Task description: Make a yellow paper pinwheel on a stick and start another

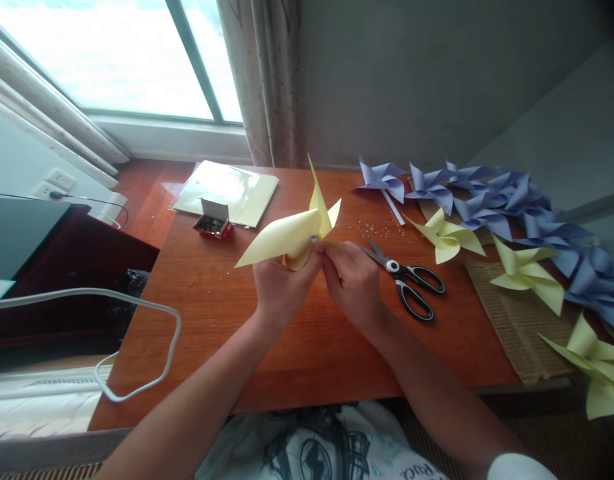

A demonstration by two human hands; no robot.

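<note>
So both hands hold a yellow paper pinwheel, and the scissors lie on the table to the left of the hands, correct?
Not quite. In the head view the scissors lie right of the hands, not left. Left hand and right hand do hold the yellow paper pinwheel.

A reddish wooden table (297,360) stands against a grey wall (437,73); bright daylight comes through the window (111,53) at upper left, a pale dotted curtain (267,80) hanging beside it, a wall socket (61,180) below

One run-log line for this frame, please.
left hand: holds yellow paper pinwheel | right hand: pinches its centre | scissors: on table, beside right hand
</note>
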